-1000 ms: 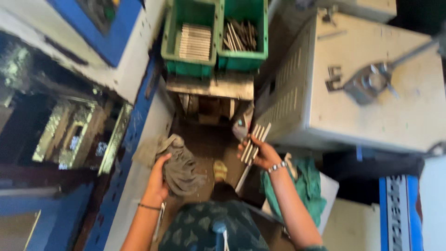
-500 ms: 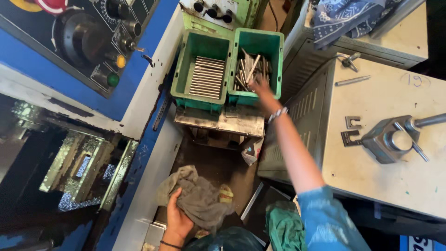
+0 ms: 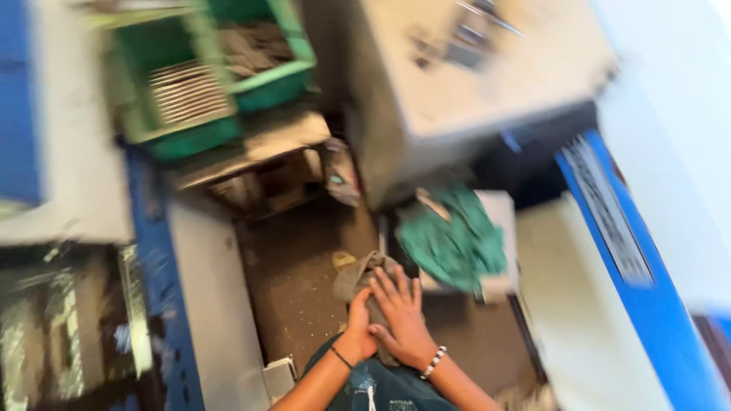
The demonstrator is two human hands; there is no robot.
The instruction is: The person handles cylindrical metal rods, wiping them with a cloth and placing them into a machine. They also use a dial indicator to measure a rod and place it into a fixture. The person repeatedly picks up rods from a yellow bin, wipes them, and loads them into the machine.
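Both hands on grey rag (image 3: 356, 278), low centre, over brown floor (image 3: 297, 289). Right hand (image 3: 400, 316) lies flat, fingers spread, on top; left hand (image 3: 358, 327) curled, gripping rag's near edge. Blurry.

Left hand (image 3: 358, 329) curled, right hand (image 3: 400, 313) flat, fingers spread, hands touching

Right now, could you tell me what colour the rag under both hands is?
The rag is grey-brown; the head view, though blurred, shows it.
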